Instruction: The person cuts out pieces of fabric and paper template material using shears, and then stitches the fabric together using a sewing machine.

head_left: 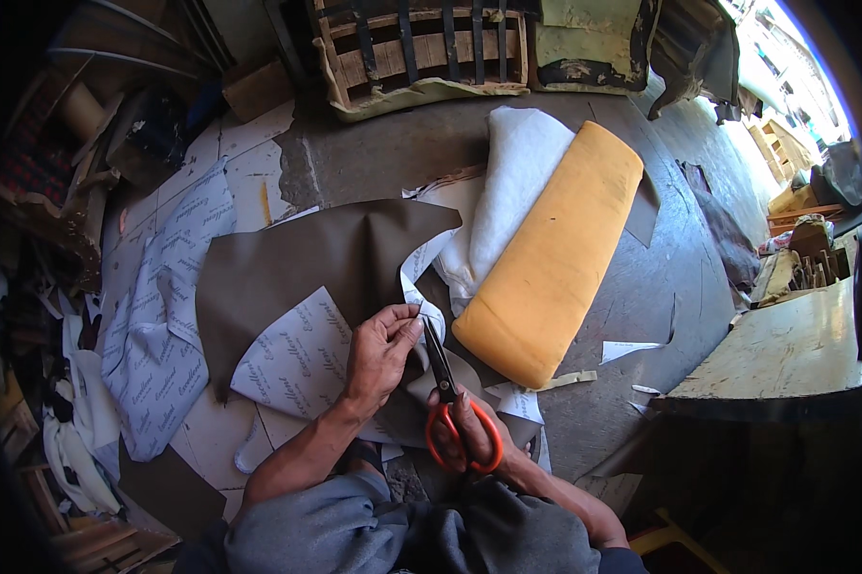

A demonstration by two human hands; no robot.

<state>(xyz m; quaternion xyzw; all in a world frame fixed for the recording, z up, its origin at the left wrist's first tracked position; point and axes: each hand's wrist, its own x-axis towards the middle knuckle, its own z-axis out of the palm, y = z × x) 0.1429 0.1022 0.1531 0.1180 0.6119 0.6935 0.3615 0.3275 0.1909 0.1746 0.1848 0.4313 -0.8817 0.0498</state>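
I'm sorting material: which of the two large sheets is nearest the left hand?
The brown sheet, with a pale flap beside the left hand; the pale sheet lies farther left, printed side up.

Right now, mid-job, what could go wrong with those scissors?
The left hand pinches the brown sheet right beside the blades of the scissors, so a slip might nick a fingertip. The sheet lies loosely folded, with pale backing turned up, so the blades could perhaps catch an extra layer. The yellow foam block sits close by; a stray point might scratch it.
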